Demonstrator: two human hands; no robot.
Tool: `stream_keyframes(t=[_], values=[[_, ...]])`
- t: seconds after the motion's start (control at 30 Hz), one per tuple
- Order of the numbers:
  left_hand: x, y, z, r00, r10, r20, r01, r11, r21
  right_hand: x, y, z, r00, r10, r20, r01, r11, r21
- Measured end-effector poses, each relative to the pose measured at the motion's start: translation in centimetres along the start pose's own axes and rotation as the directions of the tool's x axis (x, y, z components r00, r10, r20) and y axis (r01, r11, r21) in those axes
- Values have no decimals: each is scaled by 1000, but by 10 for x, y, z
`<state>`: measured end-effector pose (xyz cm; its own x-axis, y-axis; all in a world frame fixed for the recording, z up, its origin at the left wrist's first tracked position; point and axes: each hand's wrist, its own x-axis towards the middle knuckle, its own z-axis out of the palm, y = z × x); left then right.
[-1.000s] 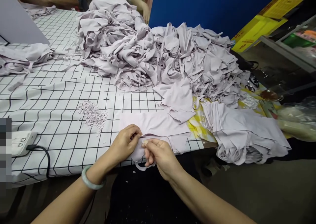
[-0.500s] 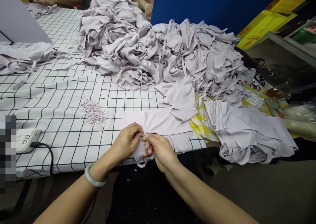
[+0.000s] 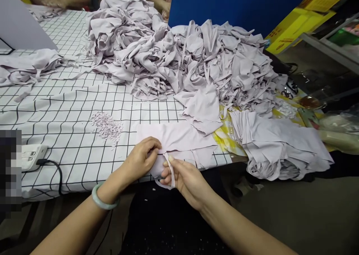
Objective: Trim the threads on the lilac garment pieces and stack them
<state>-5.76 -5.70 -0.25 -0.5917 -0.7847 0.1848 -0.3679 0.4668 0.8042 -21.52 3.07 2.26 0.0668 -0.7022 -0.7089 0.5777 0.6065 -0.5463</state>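
A pale lilac fabric garment (image 3: 182, 135) lies spread near the table's front edge. My left hand (image 3: 143, 155) is closed on its left side, thumb and fingers pinching the cloth. My right hand (image 3: 185, 174) is closed on a narrow fabric strap (image 3: 171, 172), which runs down from the garment and loops below the table edge. At the strap's upper end sits a small light fitting, too small to make out clearly. A bracelet is around my left wrist.
A large heap of lilac garments (image 3: 157, 56) covers the table's back. Stacked garments (image 3: 280, 142) hang over the front edge at right. Small fabric scraps (image 3: 106, 127) lie left of my hands. A white power bank (image 3: 33, 155) with a black cable sits far left. Two people work across the table.
My right hand has moved slightly down and right, away from my left hand, drawing the strap into view between them. The left hand stays near the cloth.
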Motion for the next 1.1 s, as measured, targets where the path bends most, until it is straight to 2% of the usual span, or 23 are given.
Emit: stream_keyframes(t=[0.1, 0.2, 0.33, 0.4, 0.47, 0.53, 0.57, 0.6, 0.63, 0.67, 0.7, 0.73, 0.77, 0.8, 0.87, 0.93, 0.97, 1.03, 1.1], values=[[-6, -4, -2, 998, 59, -11, -55, 967, 248, -29, 10, -11, 996, 47, 78, -49, 998, 27], [-11, -10, -2, 997, -5, 79, -30, 899, 437, -49, 17, -17, 989, 104, 101, -112, 991, 79], [-13, -14, -3, 987, -66, 145, -17, 862, 507, -64, 30, -21, 959, 231, 166, -257, 954, 153], [-14, -15, -5, 985, -76, 155, -13, 864, 504, -69, 37, -26, 954, 234, 189, -266, 949, 167], [-14, -16, -9, 986, -68, 155, -13, 882, 470, -70, 36, -35, 973, 169, 160, -186, 978, 99], [-12, -17, -16, 994, -56, 93, 10, 901, 433, -64, 22, -52, 999, -37, 28, 41, 990, -135], [-9, -17, -20, 997, -75, 14, 61, 897, 439, -57, 9, -62, 975, -217, -56, 188, 930, -317], [-5, -18, -24, 989, -118, -90, 147, 874, 463, -47, -7, -73, 901, -419, -110, 307, 797, -521], [1, -18, -28, 964, -179, -197, 256, 829, 497, -35, -25, -84, 774, -620, -128, 368, 605, -706], [8, -17, -32, 927, -240, -287, 363, 765, 532, -21, -43, -93, 646, -758, -89, 353, 400, -845], [16, -16, -35, 894, -293, -340, 443, 699, 562, -6, -61, -101, 574, -818, -36, 273, 233, -934], [23, -14, -39, 877, -338, -342, 480, 652, 587, 8, -77, -107, 537, -844, -1, 172, 111, -979], [30, -11, -43, 873, -382, -303, 486, 633, 602, 20, -90, -110, 524, -851, 12, 83, 37, -996], [35, -7, -46, 874, -421, -241, 474, 638, 606, 30, -99, -112, 544, -839, 12, 20, -1, -1000], [36, 1, -54, 868, -481, -123, 455, 673, 583, 38, -106, -113, 613, -790, -2, -18, -12, -1000], [27, 8, -61, 848, -525, -66, 482, 714, 507, 36, -103, -113, 685, -728, 19, 22, -5, -1000], [21, 10, -63, 836, -545, -66, 513, 734, 445, 34, -100, -113, 704, -709, 37, 49, -3, -999], [7, 13, -65, 811, -578, -89, 576, 763, 293, 32, -95, -108, 702, -710, 56, 92, 12, -996], [-2, 14, -63, 799, -586, -135, 601, 781, 166, 34, -92, -99, 686, -726, 50, 142, 67, -988]])
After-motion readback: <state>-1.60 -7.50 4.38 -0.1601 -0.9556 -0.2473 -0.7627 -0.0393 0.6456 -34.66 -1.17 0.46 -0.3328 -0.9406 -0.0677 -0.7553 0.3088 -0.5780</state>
